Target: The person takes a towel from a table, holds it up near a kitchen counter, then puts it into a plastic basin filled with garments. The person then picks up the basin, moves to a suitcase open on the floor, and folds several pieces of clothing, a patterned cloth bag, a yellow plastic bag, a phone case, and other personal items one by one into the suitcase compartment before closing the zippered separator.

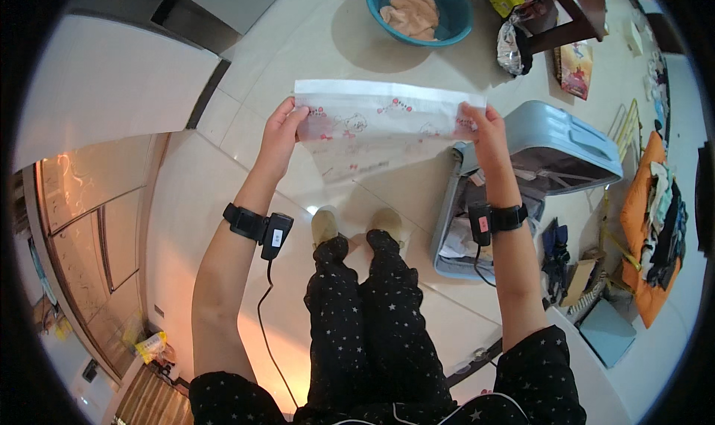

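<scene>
Between my two hands a thin, translucent printed plastic bag or sheet (pixel 385 115) with a white top band and small red and grey drawings is stretched out. My left hand (pixel 285 123) pinches its left end between thumb and fingers. At the right end, my right hand (pixel 485 122) grips it the same way. The lower part of the sheet hangs down see-through, with the floor tiles showing behind it. Each wrist wears a black strap with a small cabled device.
An open light-blue suitcase (pixel 564 140) with things inside lies at the right. Ahead stands a teal basin (pixel 466 20) holding a peach cloth (pixel 410 12). A dark wooden piece of furniture (pixel 578 11) is at upper right, a white cabinet (pixel 117 84) at left.
</scene>
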